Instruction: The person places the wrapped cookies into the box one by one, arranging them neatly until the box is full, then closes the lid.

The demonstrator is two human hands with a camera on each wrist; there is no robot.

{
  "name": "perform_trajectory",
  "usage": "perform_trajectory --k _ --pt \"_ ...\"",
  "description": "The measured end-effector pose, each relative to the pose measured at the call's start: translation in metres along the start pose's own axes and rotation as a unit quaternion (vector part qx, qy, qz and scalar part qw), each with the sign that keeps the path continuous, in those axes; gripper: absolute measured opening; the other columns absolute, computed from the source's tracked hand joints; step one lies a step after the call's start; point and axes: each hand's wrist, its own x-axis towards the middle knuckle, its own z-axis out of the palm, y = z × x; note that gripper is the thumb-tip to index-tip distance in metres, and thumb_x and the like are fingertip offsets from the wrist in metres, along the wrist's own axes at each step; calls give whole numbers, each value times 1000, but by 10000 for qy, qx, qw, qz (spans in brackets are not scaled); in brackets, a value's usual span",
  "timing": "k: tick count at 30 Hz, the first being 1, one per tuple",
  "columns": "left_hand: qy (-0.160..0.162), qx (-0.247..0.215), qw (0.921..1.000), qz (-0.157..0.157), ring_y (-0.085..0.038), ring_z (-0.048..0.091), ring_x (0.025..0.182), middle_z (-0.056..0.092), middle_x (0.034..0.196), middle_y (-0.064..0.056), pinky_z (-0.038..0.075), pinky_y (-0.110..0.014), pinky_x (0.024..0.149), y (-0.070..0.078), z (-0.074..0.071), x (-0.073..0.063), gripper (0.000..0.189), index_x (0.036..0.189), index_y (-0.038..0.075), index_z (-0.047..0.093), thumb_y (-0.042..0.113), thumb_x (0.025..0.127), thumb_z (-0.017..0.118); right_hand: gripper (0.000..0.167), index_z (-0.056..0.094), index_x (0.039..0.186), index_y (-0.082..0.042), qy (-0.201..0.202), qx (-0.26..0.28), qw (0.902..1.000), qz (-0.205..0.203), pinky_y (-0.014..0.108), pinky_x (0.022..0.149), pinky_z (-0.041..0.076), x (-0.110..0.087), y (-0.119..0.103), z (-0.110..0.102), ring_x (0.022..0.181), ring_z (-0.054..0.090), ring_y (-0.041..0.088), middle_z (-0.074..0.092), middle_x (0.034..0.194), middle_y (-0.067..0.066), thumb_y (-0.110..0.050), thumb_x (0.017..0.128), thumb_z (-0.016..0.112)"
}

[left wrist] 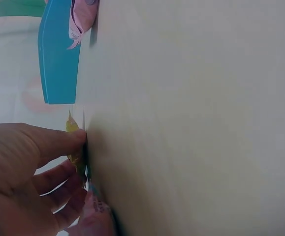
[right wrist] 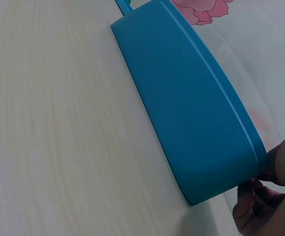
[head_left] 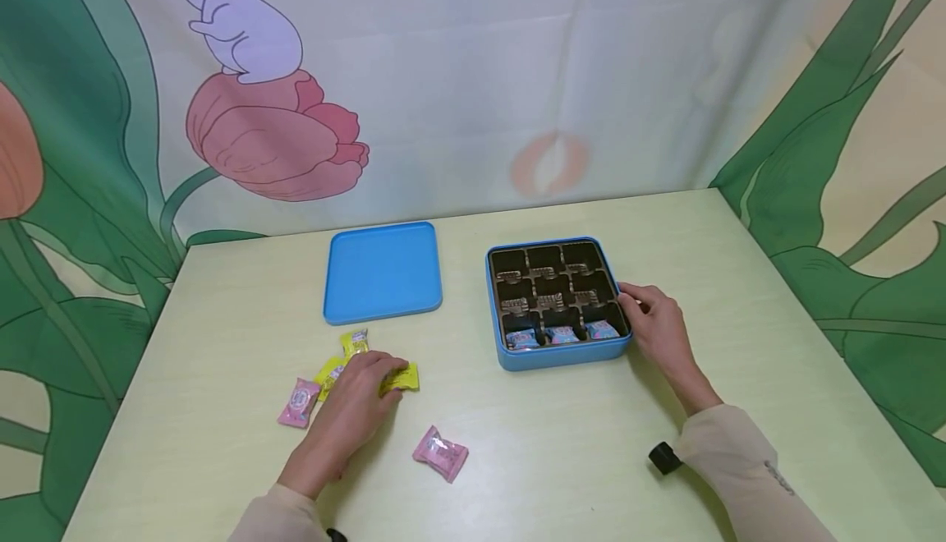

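Note:
My left hand [head_left: 355, 402] reaches over a small group of wrapped candies. Its thumb and fingertips pinch a yellow-wrapped candy [head_left: 402, 378] low over the table; the left wrist view shows that yellow candy [left wrist: 72, 123] between them, partly hidden. Other yellow candies [head_left: 355, 342] lie just behind the hand, and a pink candy [head_left: 299, 402] sits to its left. With thumb and curled fingers, my right hand [head_left: 660, 333] holds the right side of a blue square box [head_left: 569, 353] near its rim. Inside, a dark compartment tray has blue-wrapped candies [head_left: 563, 335] along its front row.
A blue lid [head_left: 382, 271] lies on the table, left of the box. Another pink candy [head_left: 441, 453] lies in front, between the arms. Behind the pale table [head_left: 532, 435] hangs a printed curtain [head_left: 458, 98].

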Motion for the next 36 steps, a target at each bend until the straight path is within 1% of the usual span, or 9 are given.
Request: perform_trajectory --k 8,13,15,19,23,28,32,36 --pt "-137 94 9998 -129 -37 53 128 62 132 -18 44 -52 109 2 -1 2 35 130 1 69 7 96 73 28 70 125 7 3 -33 10000 -10 23 68 43 -1 0 0 82 57 25 69 104 24 -8 103 62" --pt "-209 47 9994 -256 -37 55 130 63 134 -17 45 -53 109 4 -5 3 34 131 2 68 11 98 69 28 70 126 7 -15 -61 10000 8 23 67 43 -1 -1 0 81 56 23 68 104 24 -9 104 62" --pt "-212 32 9994 -254 -37 56 130 64 134 -17 45 -53 109 4 -6 4 33 131 2 68 11 99 69 28 70 126 7 -10 -70 10000 -2 23 67 43 -1 0 0 81 55 23 68 103 23 -9 104 62" --pt "-155 -74 9997 -146 -37 59 126 65 133 -18 47 -52 106 6 -9 4 33 131 2 68 10 99 69 28 70 126 6 1 -69 10000 0 23 67 42 0 0 0 80 55 23 68 102 23 -8 104 61" --pt "-115 -417 9990 -84 -33 64 118 67 129 -17 52 -49 100 9 -12 5 33 133 2 67 9 101 67 28 70 126 6 -2 -72 10000 16 23 67 42 0 0 0 81 55 23 68 103 23 -8 104 62" --pt "-187 -1110 9934 -223 -26 65 107 68 127 -12 58 -41 90 16 -16 7 35 136 6 66 12 102 66 27 71 126 6 9 -66 10000 47 23 67 42 -1 -1 0 80 55 23 68 102 23 -8 104 62" --pt "-215 -1559 9870 -332 -28 66 112 67 131 -12 58 -40 91 24 -22 6 36 139 7 64 15 103 65 27 71 126 6 3 -67 10000 39 22 67 42 -1 -2 -1 81 54 22 68 102 23 -8 104 62" --pt "-160 -1911 9805 -428 -30 66 116 66 132 -14 58 -40 93 33 -29 6 38 141 6 62 16 104 64 27 70 126 6 -2 -64 10000 34 22 67 42 -1 -3 -1 81 55 22 68 103 23 -8 103 62"
